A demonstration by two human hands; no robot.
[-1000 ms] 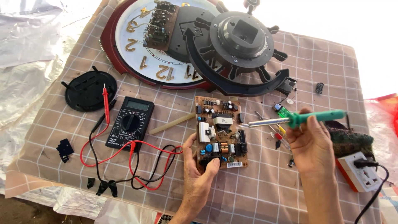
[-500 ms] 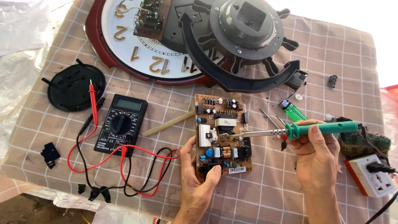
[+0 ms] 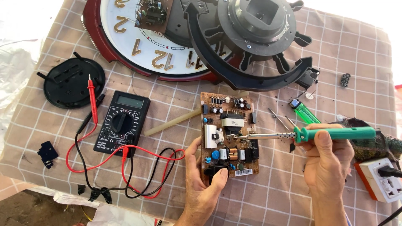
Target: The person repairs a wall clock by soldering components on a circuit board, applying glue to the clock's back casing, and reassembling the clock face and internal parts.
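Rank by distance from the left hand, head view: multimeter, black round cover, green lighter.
From the left hand, which holds the circuit board:
1. Multimeter, to its upper left.
2. Green lighter, upper right, past the board.
3. Black round cover, far upper left.

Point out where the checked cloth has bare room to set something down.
Bare cloth lies between the left hand and right hand, and at the left edge beyond the multimeter. Crowded: the looped test leads, the clock up top.
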